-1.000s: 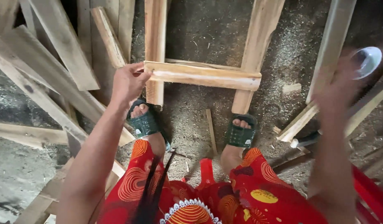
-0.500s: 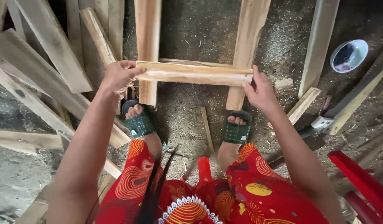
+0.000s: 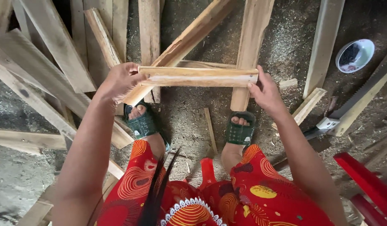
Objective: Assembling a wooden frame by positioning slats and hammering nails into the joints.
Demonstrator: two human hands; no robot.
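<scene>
Left hand [image 3: 118, 81] and right hand [image 3: 266, 92] are gripping the short board [image 3: 197, 76] by its ends; keeping it level and square over the uprights [image 3: 248, 46].

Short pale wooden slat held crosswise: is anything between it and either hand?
Nothing visible: the left hand grips one end of the short pale wooden slat, and the right hand touches the other end.
</scene>
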